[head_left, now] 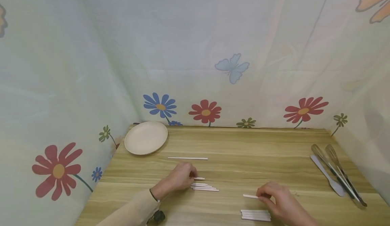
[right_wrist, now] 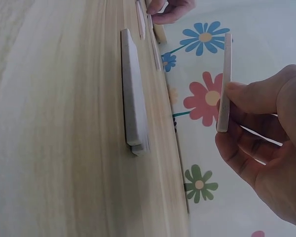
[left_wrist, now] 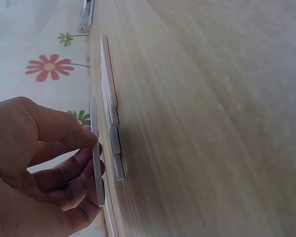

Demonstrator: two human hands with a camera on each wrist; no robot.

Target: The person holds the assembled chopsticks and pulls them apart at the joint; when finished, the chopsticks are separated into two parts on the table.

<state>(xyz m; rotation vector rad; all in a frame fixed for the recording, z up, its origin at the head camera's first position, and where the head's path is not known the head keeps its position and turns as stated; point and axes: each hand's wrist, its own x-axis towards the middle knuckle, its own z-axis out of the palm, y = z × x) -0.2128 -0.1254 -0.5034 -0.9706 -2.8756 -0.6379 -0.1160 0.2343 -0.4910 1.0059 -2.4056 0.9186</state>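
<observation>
My left hand (head_left: 179,177) pinches a short white stick (left_wrist: 96,163) between thumb and fingers, low over the wooden table. Just in front of it lie several white sticks in a row (head_left: 203,186), their right ends staggered. In my right hand (head_left: 281,202), thumb and fingertips grip another white stick (right_wrist: 226,84), raised above the tabletop. Below that hand, a tidy group of white sticks (head_left: 256,215) rests side by side with ends nearly even. Farther back, a single longer-looking white stick (head_left: 187,158) lies alone.
A round cream plate (head_left: 146,138) stands at the table's back left corner. On the right lie a pale spatula-like utensil (head_left: 327,175) and long metal tongs (head_left: 341,172). A flowered curtain (head_left: 189,50) encloses the back and sides of the table (head_left: 243,151).
</observation>
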